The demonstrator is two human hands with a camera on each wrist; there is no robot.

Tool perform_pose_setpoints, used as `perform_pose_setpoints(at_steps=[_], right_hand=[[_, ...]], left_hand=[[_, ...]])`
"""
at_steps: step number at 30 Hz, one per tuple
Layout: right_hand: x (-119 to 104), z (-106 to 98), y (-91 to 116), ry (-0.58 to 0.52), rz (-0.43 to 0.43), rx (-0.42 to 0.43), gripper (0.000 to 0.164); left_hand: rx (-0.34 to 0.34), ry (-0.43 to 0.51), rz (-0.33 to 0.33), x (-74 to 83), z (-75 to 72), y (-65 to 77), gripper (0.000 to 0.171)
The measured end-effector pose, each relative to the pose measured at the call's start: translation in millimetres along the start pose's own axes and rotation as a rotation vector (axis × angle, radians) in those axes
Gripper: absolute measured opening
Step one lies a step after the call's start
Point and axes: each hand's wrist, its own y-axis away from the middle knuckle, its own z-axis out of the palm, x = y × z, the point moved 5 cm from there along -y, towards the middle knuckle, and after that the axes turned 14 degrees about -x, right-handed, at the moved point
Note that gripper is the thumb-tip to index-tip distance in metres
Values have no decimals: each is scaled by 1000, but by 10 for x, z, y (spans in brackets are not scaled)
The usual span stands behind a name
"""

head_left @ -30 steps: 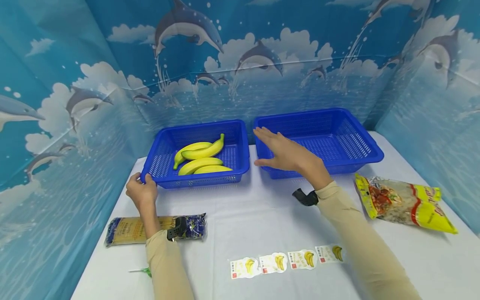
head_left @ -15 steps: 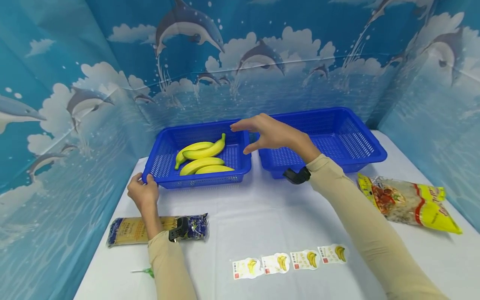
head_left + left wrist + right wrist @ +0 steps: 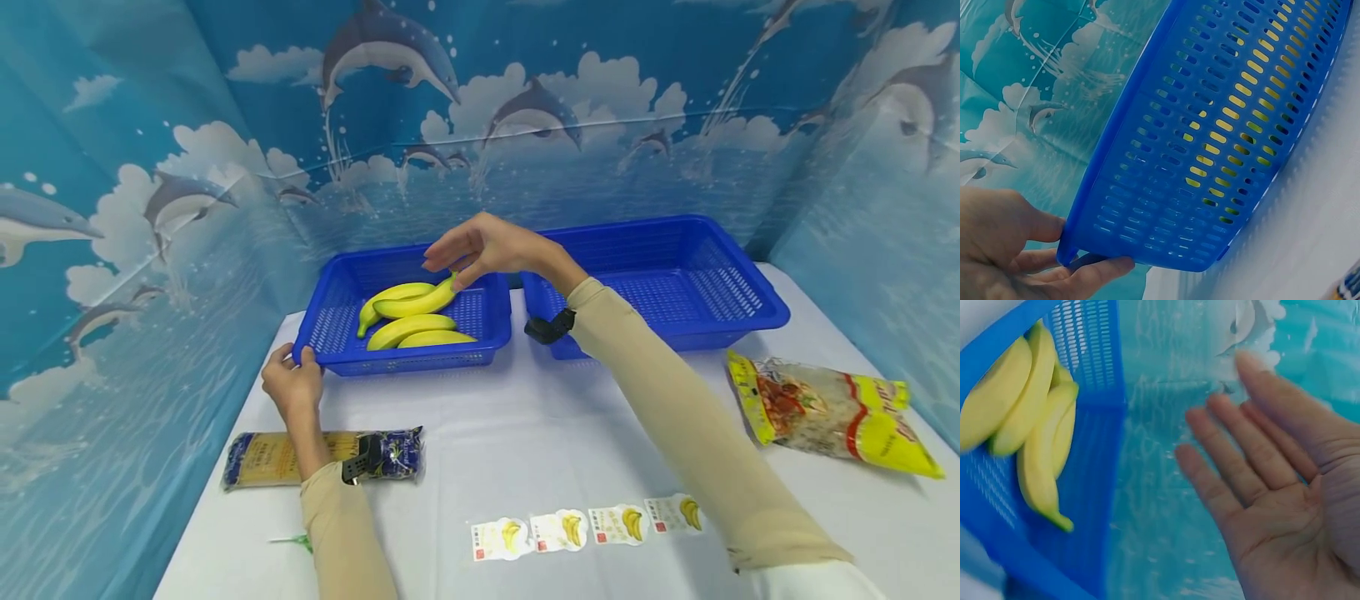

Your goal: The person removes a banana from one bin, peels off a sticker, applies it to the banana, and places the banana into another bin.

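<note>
My left hand [image 3: 294,387] grips the near left corner of the left blue basket [image 3: 420,360]. In the left wrist view its thumb [image 3: 1044,225] sits against the rim, with fingers under it. Several yellow bananas [image 3: 408,332] lie in this basket, some overlapping. My right hand [image 3: 495,246] hovers over the basket's right part, fingers bent downward, overlapping the stem end of the top banana in the head view. From the right wrist, that hand [image 3: 1272,481] shows its bare palm and spread fingers, holding nothing, apart from the bananas [image 3: 1038,444].
A second blue basket [image 3: 675,332] stands close on the right. A pasta packet [image 3: 262,460] lies under my left forearm, and a yellow-ended food bag [image 3: 825,417] at right. Several banana-picture labels [image 3: 558,531] line the front, with a small green thing on a white stick [image 3: 303,542] leftward.
My right hand has moved left from the right basket's near left corner to over the left basket, its fingers bending downward. My left hand keeps its hold on the basket corner.
</note>
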Motion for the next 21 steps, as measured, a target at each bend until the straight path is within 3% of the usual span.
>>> perform_pose_setpoints(at_steps=[3, 6, 13, 21], right_hand=[[142, -55, -114, -125, -58, -15, 52], [289, -100, -208, -181, -69, -12, 50], [596, -144, -378, -230, -2, 47, 50], [809, -212, -476, -233, 143, 133, 56]], left_hand=[[-1, 5, 19, -2, -4, -11, 51], [-3, 12, 30, -1, -6, -15, 50], [-13, 15, 37, -14, -14, -28, 50], [-16, -9, 30, -13, -9, -51, 51]])
